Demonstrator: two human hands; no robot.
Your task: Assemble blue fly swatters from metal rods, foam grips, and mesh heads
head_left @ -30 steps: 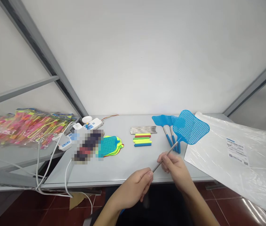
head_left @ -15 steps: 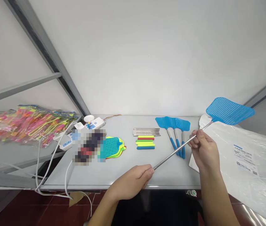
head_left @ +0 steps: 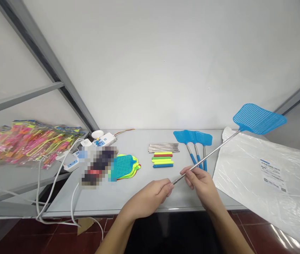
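Both hands hold one blue fly swatter (head_left: pixel 259 119) by its extended metal rod (head_left: pixel 213 150). My left hand (head_left: pixel 150 199) is closed round the rod's near end, above the table's front edge. My right hand (head_left: pixel 201 183) pinches the rod a little further up. The mesh head hangs in the air at the far right, over the plastic bags. On the grey table (head_left: pixel 139 190) lie three finished blue swatters (head_left: pixel 193 139), a row of metal rods (head_left: pixel 163 147) and several coloured handle grips (head_left: pixel 162 159).
A stack of green, yellow and blue swatter heads (head_left: pixel 125 166) lies left of centre beside a blurred object. White power strips (head_left: pixel 100 139) with cables sit at the back left. Packaged coloured swatters (head_left: pixel 28 141) cover a left shelf. Clear plastic bags (head_left: pixel 269 173) lie at the right.
The swatter's rod was pulled out long, its head swinging up and right. My right hand slid out along the rod, then came back near my left hand. My left hand stayed put.
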